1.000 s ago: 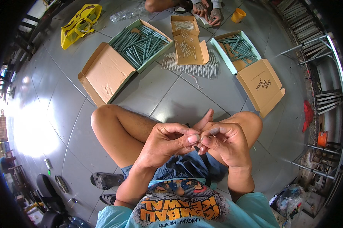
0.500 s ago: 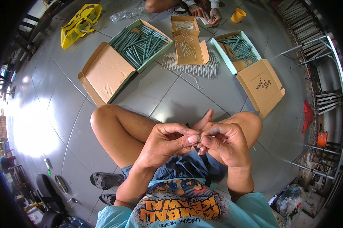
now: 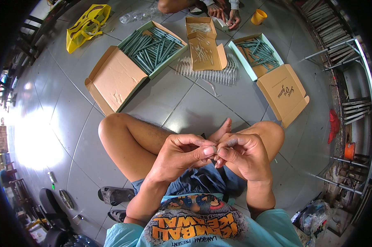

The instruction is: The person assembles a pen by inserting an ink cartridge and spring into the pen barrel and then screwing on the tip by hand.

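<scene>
Head view, looking down: one person sits cross-legged on the grey tiled floor (image 3: 190,107), two bare hands raised above the lap. The left hand (image 3: 182,158) and right hand (image 3: 245,158) meet fingertip to fingertip, fingers narrowed and bunched; whether they grip something small between them, I cannot tell from here.

Ahead of the hands, well apart from them, I count three opened boxes. Two are mint-green cardboard with brown lids folded out: a larger left box (image 3: 116,79) and a smaller right box (image 3: 283,94). Both carry slim grey-green sticks (image 3: 153,47), too heaped to count, the left lot being the bigger. The third, a narrow brown cardboard box (image 3: 221,55), sits between them with loose slender pale pieces (image 3: 201,53) in its two halves. Just beyond its near edge lies one bank of clear, spiky pieces (image 3: 206,77), in packed rows on the floor.

Farther off, a co-worker's two hands (image 3: 234,18) touch one small white block (image 3: 222,24). Nearby stands one yellow cup (image 3: 259,17); one yellow bag (image 3: 85,31) lies far left. Two dark sandals (image 3: 115,195) rest beside the sitter's left hip.
</scene>
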`<state>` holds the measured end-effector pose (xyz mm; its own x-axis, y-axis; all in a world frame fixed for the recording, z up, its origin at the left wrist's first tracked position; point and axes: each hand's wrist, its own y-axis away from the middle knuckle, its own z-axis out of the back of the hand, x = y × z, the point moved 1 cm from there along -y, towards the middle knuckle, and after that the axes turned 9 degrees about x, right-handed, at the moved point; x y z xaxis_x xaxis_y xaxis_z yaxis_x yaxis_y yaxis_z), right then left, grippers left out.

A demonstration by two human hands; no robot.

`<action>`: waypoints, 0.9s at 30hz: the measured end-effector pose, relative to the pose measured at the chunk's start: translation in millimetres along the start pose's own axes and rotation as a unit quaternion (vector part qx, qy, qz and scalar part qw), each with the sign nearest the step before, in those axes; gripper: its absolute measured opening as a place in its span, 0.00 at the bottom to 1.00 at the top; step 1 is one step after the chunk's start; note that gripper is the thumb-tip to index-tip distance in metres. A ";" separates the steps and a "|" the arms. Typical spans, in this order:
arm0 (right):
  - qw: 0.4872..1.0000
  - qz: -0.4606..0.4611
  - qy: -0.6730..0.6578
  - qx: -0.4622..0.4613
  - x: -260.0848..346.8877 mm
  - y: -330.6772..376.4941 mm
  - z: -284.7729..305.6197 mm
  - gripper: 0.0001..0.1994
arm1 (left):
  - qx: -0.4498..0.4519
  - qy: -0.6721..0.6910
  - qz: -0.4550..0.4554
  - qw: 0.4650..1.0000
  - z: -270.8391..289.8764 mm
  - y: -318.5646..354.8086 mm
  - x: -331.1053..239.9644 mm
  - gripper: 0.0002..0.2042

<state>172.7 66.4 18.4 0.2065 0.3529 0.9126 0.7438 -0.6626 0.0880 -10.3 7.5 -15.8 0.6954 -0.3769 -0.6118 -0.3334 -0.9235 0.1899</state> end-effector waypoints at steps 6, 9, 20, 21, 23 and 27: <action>1.000 -0.001 0.013 -0.001 0.9 -0.9 -1.1 0.07 | -0.002 -0.007 0.019 1.000 -3.6 1.5 -5.1 0.06; 1.000 -0.013 0.004 -0.006 0.7 0.4 -0.6 0.07 | 0.000 -0.005 -0.002 1.000 -0.2 0.5 -0.8 0.06; 1.000 -0.015 -0.001 -0.004 1.2 -0.1 -1.2 0.06 | 0.001 -0.005 -0.010 1.000 0.4 0.6 -0.7 0.05; 1.000 -0.019 -0.003 -0.005 1.3 0.0 -1.1 0.06 | 0.001 -0.004 -0.013 1.000 0.4 0.6 -0.5 0.05; 1.000 -0.012 -0.002 -0.008 -0.5 0.3 -0.7 0.06 | 0.010 -0.005 -0.003 1.000 -3.3 0.4 -4.1 0.06; 1.000 -0.011 -0.010 -0.012 -1.7 1.0 -0.6 0.06 | 0.011 -0.014 0.001 1.000 -2.9 1.0 -4.4 0.06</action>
<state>172.8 64.7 17.2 0.2029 0.3817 0.9017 0.7329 -0.6699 0.1187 -11.8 8.1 -10.7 0.6763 -0.3764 -0.6332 -0.3489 -0.9207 0.1747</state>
